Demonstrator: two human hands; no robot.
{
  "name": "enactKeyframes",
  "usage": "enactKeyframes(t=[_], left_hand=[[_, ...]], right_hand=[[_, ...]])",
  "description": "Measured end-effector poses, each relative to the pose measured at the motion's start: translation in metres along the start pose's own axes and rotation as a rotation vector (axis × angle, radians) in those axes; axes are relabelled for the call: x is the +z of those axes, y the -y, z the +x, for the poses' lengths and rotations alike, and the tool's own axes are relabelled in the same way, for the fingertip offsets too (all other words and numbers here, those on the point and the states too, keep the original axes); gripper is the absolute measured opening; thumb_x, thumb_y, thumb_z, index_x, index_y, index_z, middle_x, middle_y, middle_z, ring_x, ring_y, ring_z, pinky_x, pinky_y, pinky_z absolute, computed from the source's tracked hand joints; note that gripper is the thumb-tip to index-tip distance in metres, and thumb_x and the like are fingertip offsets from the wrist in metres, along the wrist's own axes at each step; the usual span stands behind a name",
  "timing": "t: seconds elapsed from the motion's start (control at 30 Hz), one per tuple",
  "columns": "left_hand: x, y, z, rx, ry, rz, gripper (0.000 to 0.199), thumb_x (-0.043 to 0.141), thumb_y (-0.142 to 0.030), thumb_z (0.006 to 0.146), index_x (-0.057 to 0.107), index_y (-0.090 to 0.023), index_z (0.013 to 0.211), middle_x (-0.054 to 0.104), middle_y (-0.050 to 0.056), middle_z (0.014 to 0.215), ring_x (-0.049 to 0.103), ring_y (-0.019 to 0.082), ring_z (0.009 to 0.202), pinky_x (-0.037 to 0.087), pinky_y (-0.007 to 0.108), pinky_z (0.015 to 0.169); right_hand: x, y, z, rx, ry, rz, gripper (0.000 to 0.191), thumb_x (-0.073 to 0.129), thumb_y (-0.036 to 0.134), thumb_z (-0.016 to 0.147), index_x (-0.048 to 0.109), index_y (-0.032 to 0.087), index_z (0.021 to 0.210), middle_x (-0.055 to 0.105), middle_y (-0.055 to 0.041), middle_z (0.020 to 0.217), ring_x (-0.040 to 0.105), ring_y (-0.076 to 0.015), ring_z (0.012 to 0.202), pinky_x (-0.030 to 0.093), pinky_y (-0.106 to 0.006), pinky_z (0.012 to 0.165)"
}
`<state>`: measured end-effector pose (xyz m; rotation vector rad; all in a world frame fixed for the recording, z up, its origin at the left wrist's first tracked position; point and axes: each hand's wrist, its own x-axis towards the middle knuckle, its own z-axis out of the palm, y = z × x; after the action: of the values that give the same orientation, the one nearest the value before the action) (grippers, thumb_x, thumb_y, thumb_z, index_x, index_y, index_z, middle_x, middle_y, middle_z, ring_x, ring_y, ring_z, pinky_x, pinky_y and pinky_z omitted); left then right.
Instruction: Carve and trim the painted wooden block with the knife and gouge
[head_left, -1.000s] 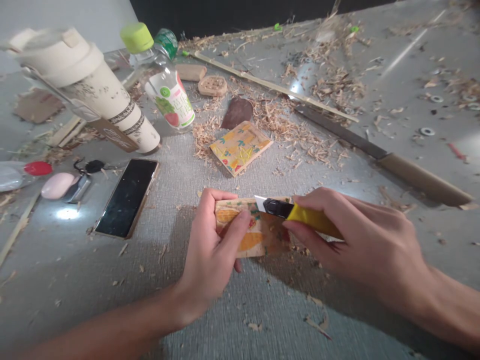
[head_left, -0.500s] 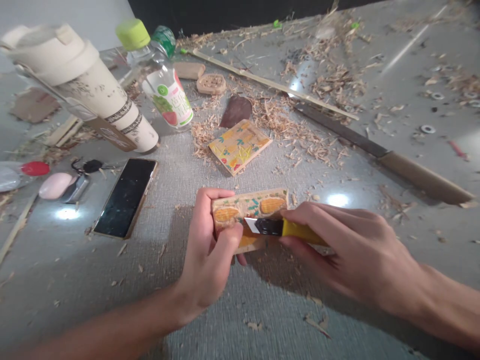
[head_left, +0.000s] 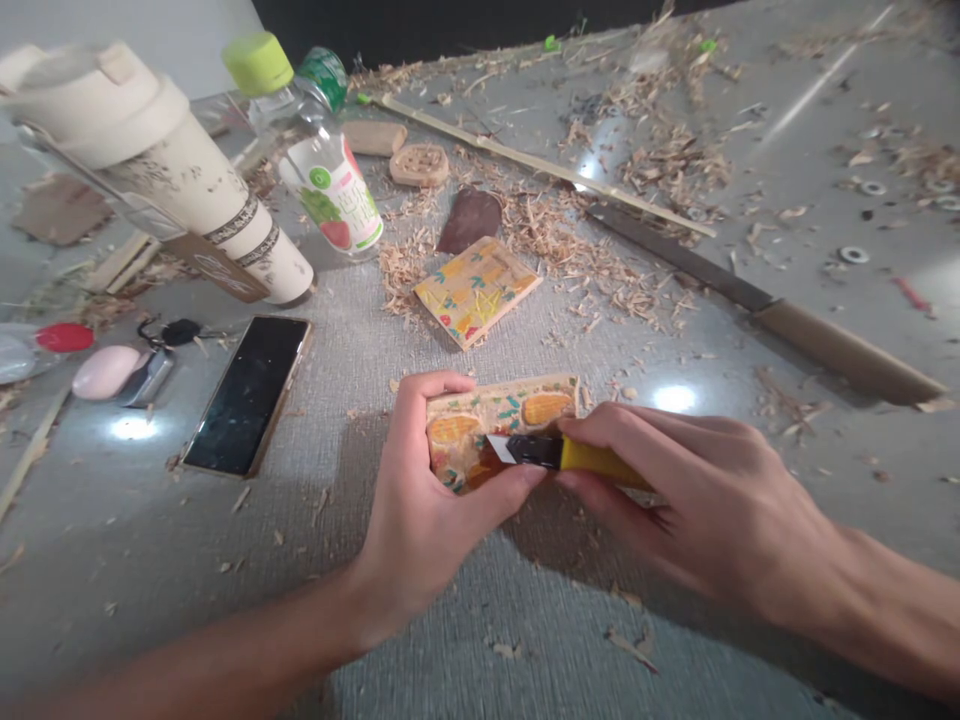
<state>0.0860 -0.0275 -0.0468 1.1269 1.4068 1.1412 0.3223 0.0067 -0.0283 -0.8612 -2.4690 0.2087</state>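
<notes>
A small painted wooden block [head_left: 491,412] with carved orange ovals is held by my left hand [head_left: 439,500], fingers at its left edge and thumb along its lower edge. My right hand [head_left: 697,490] grips a yellow utility knife [head_left: 600,460] with a black front. The knife's blade lies over the block's face, pointing left, and my left thumb tip is close to the black part. Beyond the block, a second painted wooden piece [head_left: 478,290] lies flat, touching a dark brown piece [head_left: 470,220].
Left stand a tilted-looking cream tumbler [head_left: 187,180] and a bottle [head_left: 330,190], with a phone [head_left: 247,395] in front. At right lies a long knife [head_left: 847,350] beside a thin bamboo strip [head_left: 525,160]. Wood shavings [head_left: 615,270] scatter around two small carved pieces and metal washers.
My left thumb has moved right, from the block's face to its lower edge near the black part of the yellow knife. The knife has shifted very slightly left.
</notes>
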Motion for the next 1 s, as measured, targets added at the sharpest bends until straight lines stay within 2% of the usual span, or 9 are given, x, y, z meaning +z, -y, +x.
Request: enactKeyframes(t=[0.07, 0.27, 0.43, 0.63, 0.77, 0.87, 1.0], left_hand=[[0.000, 0.001, 0.000, 0.000, 0.002, -0.008, 0.073, 0.110, -0.031, 0.075, 0.058, -0.030, 0.126, 0.077, -0.007, 0.088, 0.069, 0.013, 0.055, 0.059, 0.022, 0.047], [0.000, 0.001, -0.002, 0.016, -0.010, -0.005, 0.075, 0.112, -0.034, 0.073, 0.058, -0.030, 0.125, 0.080, -0.005, 0.092, 0.078, 0.017, 0.067, 0.066, 0.024, 0.056], [0.001, 0.000, -0.002, 0.062, -0.021, -0.034, 0.075, 0.113, -0.028, 0.070, 0.059, -0.029, 0.122, 0.084, -0.004, 0.091, 0.082, 0.018, 0.069, 0.068, 0.023, 0.058], [0.001, 0.002, -0.001, 0.046, 0.011, -0.095, 0.074, 0.113, -0.024, 0.072, 0.058, -0.030, 0.121, 0.088, -0.006, 0.092, 0.087, 0.018, 0.075, 0.070, 0.021, 0.064], [0.002, 0.000, -0.003, 0.024, 0.009, -0.092, 0.073, 0.113, -0.026, 0.072, 0.058, -0.029, 0.120, 0.089, -0.005, 0.092, 0.087, 0.017, 0.077, 0.069, 0.020, 0.065], [0.001, -0.002, -0.004, 0.010, 0.014, -0.076, 0.071, 0.112, -0.031, 0.075, 0.057, -0.029, 0.119, 0.087, -0.006, 0.088, 0.085, 0.017, 0.073, 0.066, 0.021, 0.061], [0.001, -0.005, -0.003, -0.022, 0.040, -0.090, 0.067, 0.110, -0.032, 0.079, 0.054, -0.031, 0.117, 0.075, -0.011, 0.072, 0.084, 0.020, 0.071, 0.064, 0.023, 0.057]], right_hand=[[0.000, 0.000, 0.000, -0.001, -0.002, 0.005, 0.012, 0.056, 0.022, 0.121, 0.060, 0.021, 0.110, 0.078, -0.0039, 0.089, 0.064, -0.0147, 0.063, 0.044, -0.031, 0.058], [0.000, 0.000, 0.000, -0.008, 0.001, 0.009, 0.010, 0.057, 0.022, 0.121, 0.060, 0.021, 0.111, 0.075, -0.0025, 0.086, 0.062, -0.0145, 0.062, 0.041, -0.032, 0.056], [-0.004, 0.003, 0.002, 0.008, 0.015, 0.019, 0.011, 0.057, 0.022, 0.122, 0.059, 0.022, 0.110, 0.075, -0.0007, 0.085, 0.063, -0.0140, 0.062, 0.044, -0.031, 0.057], [-0.007, 0.005, -0.001, 0.013, 0.014, -0.048, 0.013, 0.057, 0.023, 0.122, 0.060, 0.024, 0.109, 0.080, -0.0034, 0.092, 0.065, -0.0157, 0.064, 0.046, -0.034, 0.058], [-0.005, 0.008, -0.005, 0.019, 0.010, -0.074, 0.013, 0.060, 0.021, 0.121, 0.062, 0.022, 0.107, 0.083, -0.0060, 0.100, 0.071, -0.0165, 0.071, 0.047, -0.036, 0.060], [-0.005, 0.011, -0.006, 0.016, 0.004, -0.093, 0.011, 0.062, 0.018, 0.120, 0.064, 0.020, 0.109, 0.083, -0.0061, 0.100, 0.074, -0.0174, 0.075, 0.047, -0.037, 0.060], [-0.006, 0.013, -0.006, 0.019, -0.009, -0.116, 0.014, 0.063, 0.016, 0.118, 0.066, 0.019, 0.105, 0.079, -0.0030, 0.089, 0.071, -0.0172, 0.070, 0.046, -0.038, 0.058]])
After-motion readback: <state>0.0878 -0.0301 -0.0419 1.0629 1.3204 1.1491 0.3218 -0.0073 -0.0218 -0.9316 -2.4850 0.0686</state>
